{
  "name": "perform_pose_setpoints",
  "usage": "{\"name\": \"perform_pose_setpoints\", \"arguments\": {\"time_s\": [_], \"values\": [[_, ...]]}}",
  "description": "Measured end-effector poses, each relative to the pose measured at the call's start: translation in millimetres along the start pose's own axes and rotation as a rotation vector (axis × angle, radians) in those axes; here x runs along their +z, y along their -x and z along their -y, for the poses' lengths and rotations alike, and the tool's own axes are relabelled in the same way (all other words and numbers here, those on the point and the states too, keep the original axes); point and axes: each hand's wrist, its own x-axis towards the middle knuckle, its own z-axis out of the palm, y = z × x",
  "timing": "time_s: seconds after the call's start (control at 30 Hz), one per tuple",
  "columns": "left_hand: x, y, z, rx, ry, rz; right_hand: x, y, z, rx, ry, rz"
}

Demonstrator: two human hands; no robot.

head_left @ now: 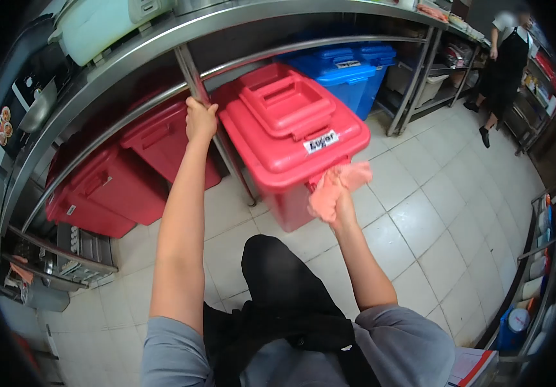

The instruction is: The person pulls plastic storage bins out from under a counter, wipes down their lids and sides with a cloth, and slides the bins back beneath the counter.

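My left hand (201,120) is wrapped around the metal leg (191,74) of the steel worktable. In my right hand (340,193) is a bunched pink cloth (356,175), somewhat blurred, at the front upper edge of a large red bin (281,171). The bin's lid is down and carries a white label (321,141) with dark lettering, perhaps "Sugar". This bin stands partly out from under the table, just right of the leg. Left of the leg, other red bins (107,184) sit beneath the table.
Blue bins (339,80) stand under the table behind the red one. The steel worktable (278,20) curves across the top, with a pale green container (103,29) on it. A person in a dark apron (510,58) stands at far right. Shelving (533,277) lines the right side of the tiled floor (420,213).
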Motion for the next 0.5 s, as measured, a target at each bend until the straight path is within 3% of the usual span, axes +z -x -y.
{"name": "perform_pose_setpoints", "arguments": {"time_s": [0.07,0.13,0.17,0.2,0.3,0.37,0.4,0.47,0.5], "values": [[16,23,22,0.163,0.036,-0.156,-2,27,-3,-0.001,-0.049,-0.087],[33,71,34,0.11,0.345,-0.072,21,56,3,-0.012,-0.023,-0.188],[51,81,58,0.011,0.418,0.139,27,67,4,-0.012,-0.004,-0.295],[42,116,47,-0.08,0.623,0.279,22,76,0,-0.033,-0.006,-0.296],[-3,199,-13,-0.065,0.518,0.209,11,104,-5,-0.044,0.024,-0.289],[1,211,-7,-0.068,0.565,0.2,29,126,2,-0.025,0.319,-0.42],[5,213,-1,-0.083,0.607,0.185,22,131,5,-0.027,0.312,-0.425],[15,204,14,-0.11,0.685,0.275,-11,149,25,0.026,0.86,-0.373],[12,203,9,-0.128,0.86,0.302,-20,159,47,0.084,0.936,-0.255]]}}
